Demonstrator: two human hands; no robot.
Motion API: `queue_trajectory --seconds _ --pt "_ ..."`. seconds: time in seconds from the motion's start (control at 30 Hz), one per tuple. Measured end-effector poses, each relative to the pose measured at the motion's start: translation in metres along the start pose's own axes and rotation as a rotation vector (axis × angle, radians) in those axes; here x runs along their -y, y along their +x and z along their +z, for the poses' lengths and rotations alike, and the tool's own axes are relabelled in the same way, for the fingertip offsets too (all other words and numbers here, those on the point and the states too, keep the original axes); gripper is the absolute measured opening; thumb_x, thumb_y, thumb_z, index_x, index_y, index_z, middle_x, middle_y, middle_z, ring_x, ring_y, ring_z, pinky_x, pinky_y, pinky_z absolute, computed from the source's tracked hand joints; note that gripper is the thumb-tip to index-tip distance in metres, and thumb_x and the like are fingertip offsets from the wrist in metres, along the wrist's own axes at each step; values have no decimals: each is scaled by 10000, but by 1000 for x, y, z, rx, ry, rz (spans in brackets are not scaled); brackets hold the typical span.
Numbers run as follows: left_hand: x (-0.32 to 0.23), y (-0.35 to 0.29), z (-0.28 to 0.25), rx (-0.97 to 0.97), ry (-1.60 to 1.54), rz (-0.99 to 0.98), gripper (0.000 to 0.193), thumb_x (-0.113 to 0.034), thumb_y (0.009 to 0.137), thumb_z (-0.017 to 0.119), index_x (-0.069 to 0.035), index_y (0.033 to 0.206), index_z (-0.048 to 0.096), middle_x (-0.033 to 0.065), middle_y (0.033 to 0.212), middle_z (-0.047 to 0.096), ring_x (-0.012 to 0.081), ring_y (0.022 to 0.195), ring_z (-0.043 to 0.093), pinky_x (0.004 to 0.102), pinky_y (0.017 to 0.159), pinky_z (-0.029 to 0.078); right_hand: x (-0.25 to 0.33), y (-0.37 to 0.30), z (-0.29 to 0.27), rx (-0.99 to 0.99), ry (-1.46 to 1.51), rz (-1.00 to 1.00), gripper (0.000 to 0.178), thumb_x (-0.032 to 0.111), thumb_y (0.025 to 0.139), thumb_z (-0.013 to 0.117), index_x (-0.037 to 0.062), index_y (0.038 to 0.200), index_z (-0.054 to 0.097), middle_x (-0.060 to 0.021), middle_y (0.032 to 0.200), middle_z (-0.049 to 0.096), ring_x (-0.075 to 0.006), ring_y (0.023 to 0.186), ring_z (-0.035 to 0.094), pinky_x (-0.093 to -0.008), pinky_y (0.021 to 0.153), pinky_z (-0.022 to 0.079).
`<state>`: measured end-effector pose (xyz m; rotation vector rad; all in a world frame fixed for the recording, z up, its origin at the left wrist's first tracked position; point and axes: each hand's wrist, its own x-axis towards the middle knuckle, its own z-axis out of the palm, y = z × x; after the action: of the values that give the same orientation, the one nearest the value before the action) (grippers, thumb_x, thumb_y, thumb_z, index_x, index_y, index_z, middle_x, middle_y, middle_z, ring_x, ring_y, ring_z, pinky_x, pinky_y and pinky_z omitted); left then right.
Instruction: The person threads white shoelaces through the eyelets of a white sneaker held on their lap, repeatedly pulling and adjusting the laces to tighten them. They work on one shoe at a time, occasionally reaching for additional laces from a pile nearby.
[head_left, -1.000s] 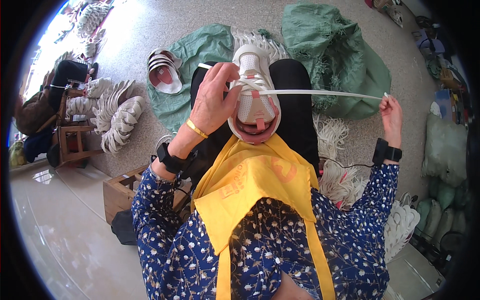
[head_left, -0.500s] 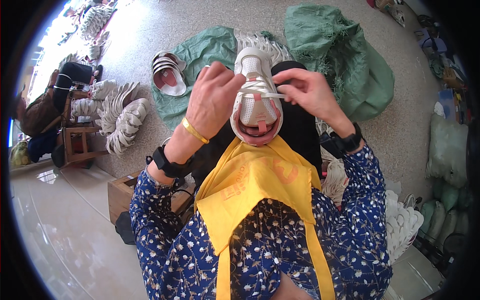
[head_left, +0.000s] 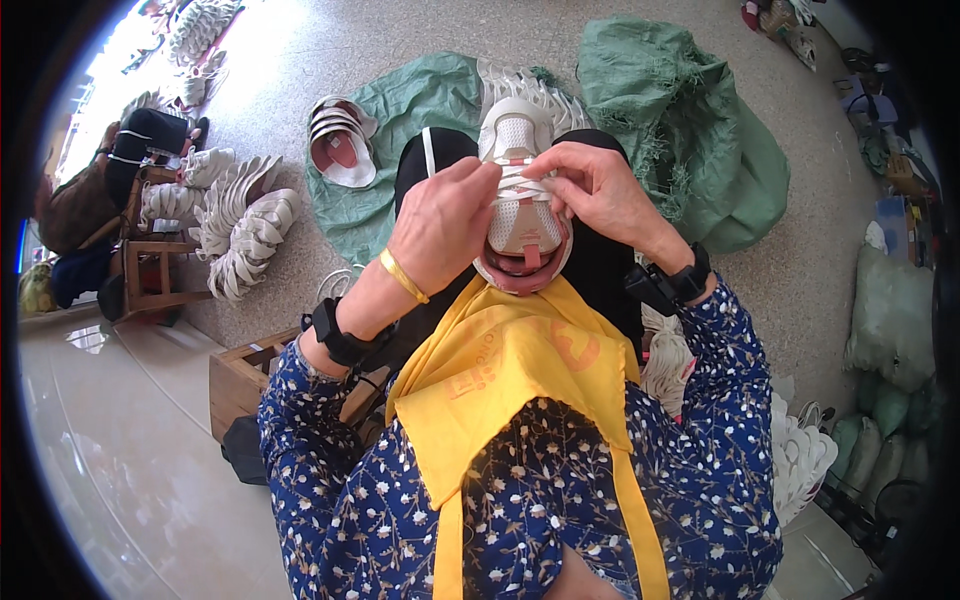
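**A pale shoe (head_left: 516, 222) is lying on the lap, toe toward 12 o'clock**

The left hand (head_left: 443, 218) is slanting in from 7 o'clock, its wrist bending and its knuckles facing up. Its fingers are curling at the shoe's 9 o'clock edge; their tips are hiding, so I cannot tell whether they are clamping anything. The right hand (head_left: 603, 197) is angling in from 4 o'clock, its thumb and forefinger pinching the white shoelace (head_left: 513, 185) over the lacing.

The shoe is resting between the knees of the dark trousers (head_left: 603, 270), its opening facing 6 o'clock near the yellow apron (head_left: 510, 350). It is showing white mesh, a rounded toe, criss-crossing lace rows, a beige tongue with a pink tab, and a pink collar.

The hands are covering parts of both shoe sides. A white strip (head_left: 429, 152) is standing out beyond the left hand toward 12 o'clock; where its lower end is going is hard to make out. Past the toe, more white shoes (head_left: 510, 85) are lying partly hidden.
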<state>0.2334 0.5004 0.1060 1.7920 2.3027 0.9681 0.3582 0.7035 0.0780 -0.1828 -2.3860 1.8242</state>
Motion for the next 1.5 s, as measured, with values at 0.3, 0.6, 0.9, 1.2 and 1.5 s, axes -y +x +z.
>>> queue_trajectory --seconds 0.3,0.6,0.9,1.2,1.5 --pt "7 -7 4 -134 119 -223 168 -6 932 554 -19 1082 481 195 812 624 373 704 659 419 620 530 16 19 18 173 231 171 202 94 1011 622 -30 1145 708 -61 836 721 -86 632 675 -221 566 541" --pt "32 1 -17 100 -1038 -401 132 -125 1030 634 -43 1091 551 32 1003 679 84 934 629 243 853 512 11 12 9 76 274 184 182 113 976 708 -16 1105 711 0 808 686 -43 586 583 -187 511 479" --pt "44 3 -12 197 -987 -275 92 -83 995 683 -23 1005 614 -13 952 656 52 918 624 229 858 519 32 -2 1 69 278 113 154 140 978 721 6 1053 715 18 789 677 4 556 522 -157 486 407" --pt "54 -5 -9 138 -1136 -340 92 -107 992 697 -52 999 624 -24 956 647 56 901 611 227 852 512 4 -40 -57 -167 403 183 121 158 1018 674 48 990 716 53 657 573 15 464 407 -161 402 274" --pt "49 -8 19 97 -1106 -379 82 -59 984 688 -33 980 611 -15 929 651 54 870 629 230 813 532 -32 -61 -95 -447 285 300 219 255 1012 693 43 960 705 82 607 504 6 477 397 -177 427 291"
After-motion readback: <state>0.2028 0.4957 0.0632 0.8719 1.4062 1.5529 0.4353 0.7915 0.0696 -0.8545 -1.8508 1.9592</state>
